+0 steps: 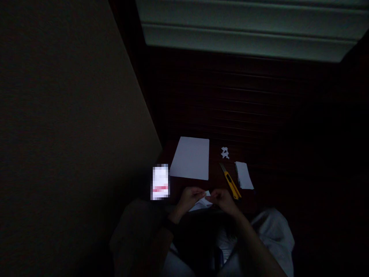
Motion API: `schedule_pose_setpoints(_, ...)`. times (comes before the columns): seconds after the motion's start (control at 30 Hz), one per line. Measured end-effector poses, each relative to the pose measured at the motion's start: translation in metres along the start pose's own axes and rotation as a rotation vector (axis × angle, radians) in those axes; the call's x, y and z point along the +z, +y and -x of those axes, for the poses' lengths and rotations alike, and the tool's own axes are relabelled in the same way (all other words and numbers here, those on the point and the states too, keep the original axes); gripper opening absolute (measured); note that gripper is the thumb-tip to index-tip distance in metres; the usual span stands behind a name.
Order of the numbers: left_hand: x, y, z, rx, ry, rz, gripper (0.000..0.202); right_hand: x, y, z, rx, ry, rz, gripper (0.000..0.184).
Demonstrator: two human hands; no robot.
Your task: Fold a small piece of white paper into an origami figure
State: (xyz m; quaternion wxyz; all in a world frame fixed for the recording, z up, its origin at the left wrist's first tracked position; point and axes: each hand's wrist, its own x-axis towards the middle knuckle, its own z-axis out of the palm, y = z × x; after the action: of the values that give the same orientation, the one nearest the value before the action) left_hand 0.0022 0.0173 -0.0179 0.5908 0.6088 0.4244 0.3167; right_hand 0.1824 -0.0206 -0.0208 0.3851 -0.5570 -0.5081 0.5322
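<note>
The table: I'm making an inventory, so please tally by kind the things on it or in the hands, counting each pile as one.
Large white paper: 1
Smaller white paper: 1
Pile of scraps: 1
Held paper, in left hand and right hand: 1
Yellow cutter: 1
Bright pixelated rectangle, seemingly on the left edge, identity unclear: 1
Total: 6

White paper (203,203) — folded, one corner upward — between left hand (191,196) and right hand (223,198)

Left hand (192,198) and right hand (221,200) pinching what seems folded paper (201,204), yellow cutter (231,185), paper stack (192,158)
</note>
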Motion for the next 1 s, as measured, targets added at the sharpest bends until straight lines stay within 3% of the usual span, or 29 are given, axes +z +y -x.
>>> schedule_pose_setpoints(0.6,0.0028,0.0033,0.0013,-0.022,-0.037,-0.027,0.031,-0.0056,-0.0021,0.0027,-0.056,-0.056,0.101,0.026)
schedule_pose_setpoints(0.83,0.0047,-0.0025,0.0012,-0.006,-0.002,-0.035,0.03,-0.005,-0.0039,0.0036,-0.13,-0.077,0.142,0.023)
schedule_pose_setpoints(1.0,0.006,0.0048,0.0033,0.034,-0.066,-0.11,0.031,-0.0045,-0.0045,0.0037,-0.091,-0.128,0.097,0.024)
